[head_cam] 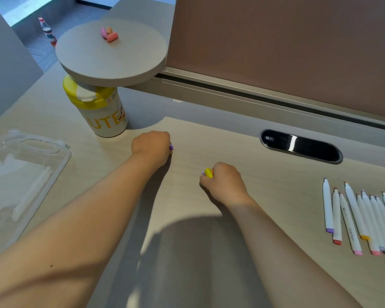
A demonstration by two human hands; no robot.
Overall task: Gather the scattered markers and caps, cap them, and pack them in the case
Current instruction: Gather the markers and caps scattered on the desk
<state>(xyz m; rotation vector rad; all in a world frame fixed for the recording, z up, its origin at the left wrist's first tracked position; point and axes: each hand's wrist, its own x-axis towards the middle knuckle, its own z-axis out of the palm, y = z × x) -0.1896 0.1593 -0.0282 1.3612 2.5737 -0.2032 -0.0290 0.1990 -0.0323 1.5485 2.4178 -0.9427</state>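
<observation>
Curling shut, the left hand (151, 147) grips a purple cap (171, 148). The right hand (222, 182) clutches a yellow cap (208, 172).

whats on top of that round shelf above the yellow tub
Three caps lie bunched on the round shelf: one pink, one orange, one coral. Beneath it, the yellow tub has part of its lid hidden by the shelf.

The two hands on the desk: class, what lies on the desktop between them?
Nothing: the head view shows only bare desktop between the left hand and right hand.
</observation>
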